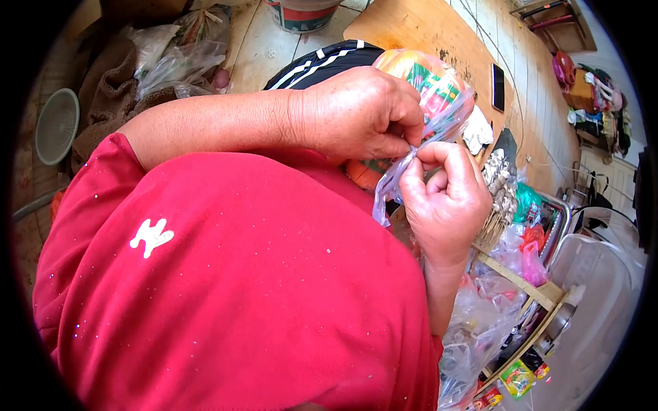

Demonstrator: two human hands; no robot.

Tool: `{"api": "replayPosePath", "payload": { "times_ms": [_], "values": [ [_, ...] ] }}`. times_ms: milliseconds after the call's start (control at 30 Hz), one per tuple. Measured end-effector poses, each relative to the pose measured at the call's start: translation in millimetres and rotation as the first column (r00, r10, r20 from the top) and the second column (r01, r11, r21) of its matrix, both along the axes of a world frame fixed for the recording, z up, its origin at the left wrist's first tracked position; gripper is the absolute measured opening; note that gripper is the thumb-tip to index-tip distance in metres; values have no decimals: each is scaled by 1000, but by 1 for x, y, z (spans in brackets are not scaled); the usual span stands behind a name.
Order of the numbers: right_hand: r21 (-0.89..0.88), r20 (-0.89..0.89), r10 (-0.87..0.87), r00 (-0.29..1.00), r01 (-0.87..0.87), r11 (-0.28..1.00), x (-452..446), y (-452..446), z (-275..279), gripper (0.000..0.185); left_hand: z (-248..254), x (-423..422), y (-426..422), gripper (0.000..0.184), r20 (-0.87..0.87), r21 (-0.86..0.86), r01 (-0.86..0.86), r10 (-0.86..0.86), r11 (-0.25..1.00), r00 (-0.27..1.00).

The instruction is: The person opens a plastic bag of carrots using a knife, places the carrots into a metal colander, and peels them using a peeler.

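A clear plastic bag with green and red print and orange contents rests near my lap. Its gathered neck runs between my two hands. My left hand reaches across from the left and pinches the neck between thumb and fingers. Right beside it, my right hand pinches the same twisted plastic, fingertips close to the left ones. A loose end of the bag hangs below the fingers. What exactly the bag holds is partly hidden behind my left hand and the print.
Right of my hands lies a bundle of skewers by a white cloth. A phone lies on the wooden board. Several plastic bags crowd the lower right. A bucket stands at the top, a bowl far left.
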State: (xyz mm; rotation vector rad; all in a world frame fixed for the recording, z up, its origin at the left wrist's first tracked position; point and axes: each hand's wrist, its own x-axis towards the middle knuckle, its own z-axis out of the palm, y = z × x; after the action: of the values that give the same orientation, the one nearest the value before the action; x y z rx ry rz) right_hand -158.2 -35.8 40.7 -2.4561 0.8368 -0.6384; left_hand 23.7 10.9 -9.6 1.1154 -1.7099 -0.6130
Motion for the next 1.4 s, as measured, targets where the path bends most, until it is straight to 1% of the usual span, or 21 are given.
{"api": "replayPosePath", "payload": {
  "times_ms": [67, 267, 333, 467, 533, 567, 633, 667, 733, 767, 833, 867, 933, 967, 1033, 1067, 1133, 1167, 1233, 1367, 1400],
  "values": [
    [-23, -17, 8, 1000, -8, 1000, 3, -2, 0, 18, 0, 2, 0, 11, 13, -4, 5, -5, 1000, 1000],
    [111, -38, -6, 999, 10, 994, 4, -5, 1, 17, 1, 5, 1, 13, 14, 7, 52, -52, 999, 999],
    [71, -35, -2, 999, 5, 997, 3, -5, 1, 18, 2, 6, 1, 12, 21, -14, 95, -94, 995, 995],
    [14, -34, 9, 999, -9, 1000, 6, -4, -2, 17, 3, 6, 1, 11, 45, 5, 115, -115, 993, 992],
    [-73, -11, 39, 999, -40, 996, 8, -5, -5, 17, 5, 5, 0, 11, 41, 27, 115, -116, 993, 992],
    [-73, -11, 40, 999, -40, 996, 8, -6, -6, 17, 6, 6, 0, 11, 42, 27, 114, -116, 993, 992],
    [-149, -21, 59, 998, -62, 987, 9, -9, -8, 16, 9, 7, 0, 12, 10, 169, 161, -165, 972, 986],
    [-149, -20, 60, 998, -62, 987, 9, -10, -9, 16, 11, 8, -1, 12, 11, 169, 160, -164, 973, 986],
    [-119, 27, 92, 995, -88, 989, 9, -12, -9, 17, 14, 9, -3, 13, -28, 284, 194, -194, 939, 981],
    [-119, 27, 92, 995, -88, 989, 9, -13, -10, 17, 19, 10, -3, 13, -27, 285, 194, -194, 939, 981],
    [-185, 47, 129, 991, -118, 976, 9, -14, -11, 17, 28, 12, -3, 12, -41, 370, 190, -188, 909, 981],
    [-185, 48, 128, 991, -117, 976, 8, -14, -12, 17, 29, 12, -3, 12, -40, 370, 190, -189, 909, 981],
    [-265, 41, 161, 986, -145, 953, 6, -15, -14, 18, 29, 12, -3, 11, -101, 375, 210, -186, 903, 977],
    [-264, 42, 162, 986, -145, 953, 5, -16, -15, 18, 29, 12, -3, 11, -100, 376, 209, -185, 903, 978],
    [-329, 25, 205, 978, -185, 926, 3, -16, -17, 18, 29, 11, -3, 13, -120, 412, 207, -172, 887, 978],
    [-330, 26, 205, 978, -185, 926, 1, -15, -19, 18, 29, 11, -3, 13, -120, 412, 206, -171, 888, 978],
    [-168, 166, 123, 978, -95, 981, -2, -12, -24, 17, 30, 11, -2, 13, -102, 408, 179, -150, 895, 983],
    [-169, 165, 124, 978, -96, 981, -1, -11, -25, 17, 26, 11, -2, 13, -103, 408, 178, -149, 896, 983],
    [-63, 301, 85, 950, -70, 996, -1, -9, -26, 17, 19, 9, -4, 14, -2, 253, 121, -125, 960, 992],
    [-68, 273, 50, 961, -33, 997, -3, -5, -24, 17, 22, 6, -1, 15, 16, 300, 114, -124, 947, 992],
    [-109, 228, 36, 973, -11, 994, -2, -4, -22, 17, 21, 6, -1, 15, 11, 303, 107, -115, 947, 993]
  ]
}}
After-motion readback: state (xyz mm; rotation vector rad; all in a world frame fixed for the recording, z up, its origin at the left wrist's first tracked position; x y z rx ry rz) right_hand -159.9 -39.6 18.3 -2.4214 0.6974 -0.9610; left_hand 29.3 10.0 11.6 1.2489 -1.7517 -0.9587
